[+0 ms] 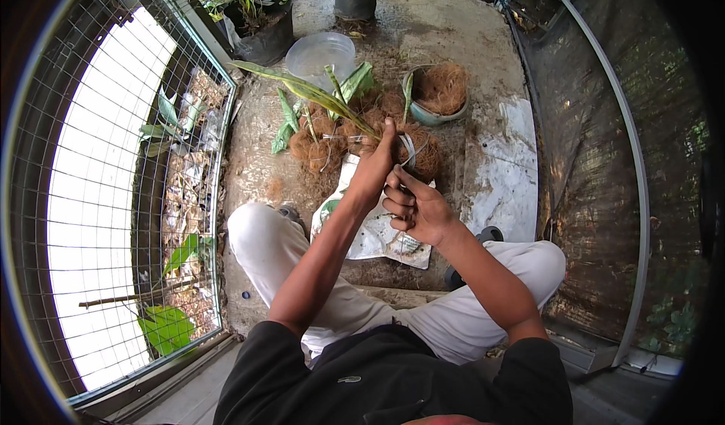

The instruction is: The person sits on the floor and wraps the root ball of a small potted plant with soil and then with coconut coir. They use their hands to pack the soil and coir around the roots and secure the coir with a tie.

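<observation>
My left hand [373,166] grips a plant with long, yellow-edged leaves [317,92] near its base, thumb pointing up. Beside that hand, a ball of brown coconut fibre [424,151] is wrapped round the plant's base, partly hidden by the fingers. A white string [408,148] loops over the ball. Its lower end runs to my right hand [419,207], which is closed in a pinch on it just below. To the left lies another fibre ball [313,149], tied with string, with green leaves [285,126] rising by it.
A green bowl [432,119] holds loose coconut fibre [445,86]. Behind stand a clear plastic basin [321,56] and black plant pots [355,0]. A soiled white sack [370,236] lies between my legs. Wire mesh [98,168] borders the left, dark netting [589,145] the right.
</observation>
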The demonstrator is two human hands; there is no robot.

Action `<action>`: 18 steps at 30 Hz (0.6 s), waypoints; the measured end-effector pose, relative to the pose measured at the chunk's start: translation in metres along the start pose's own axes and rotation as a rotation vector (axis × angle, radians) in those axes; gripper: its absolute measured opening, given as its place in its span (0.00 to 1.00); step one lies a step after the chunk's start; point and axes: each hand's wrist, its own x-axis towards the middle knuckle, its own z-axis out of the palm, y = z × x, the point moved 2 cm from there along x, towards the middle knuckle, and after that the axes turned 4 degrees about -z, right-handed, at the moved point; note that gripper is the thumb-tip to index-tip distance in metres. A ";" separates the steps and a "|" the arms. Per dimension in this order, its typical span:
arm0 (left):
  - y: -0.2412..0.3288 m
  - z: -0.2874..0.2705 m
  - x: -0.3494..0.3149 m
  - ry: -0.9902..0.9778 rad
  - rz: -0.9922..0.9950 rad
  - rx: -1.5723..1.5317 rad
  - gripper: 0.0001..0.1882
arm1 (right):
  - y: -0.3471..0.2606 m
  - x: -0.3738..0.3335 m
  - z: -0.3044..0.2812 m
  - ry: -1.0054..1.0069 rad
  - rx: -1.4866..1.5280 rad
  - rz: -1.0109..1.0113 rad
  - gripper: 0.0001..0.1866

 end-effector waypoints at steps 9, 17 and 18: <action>-0.004 0.001 0.005 0.024 -0.119 0.003 0.43 | 0.012 0.000 0.012 0.006 0.091 0.014 0.16; -0.011 -0.003 0.006 -0.368 -0.274 -0.174 0.41 | 0.018 0.006 0.002 -0.039 0.089 0.093 0.22; -0.005 -0.003 0.002 -0.357 -0.261 -0.171 0.40 | 0.017 0.007 -0.005 -0.030 0.054 0.088 0.22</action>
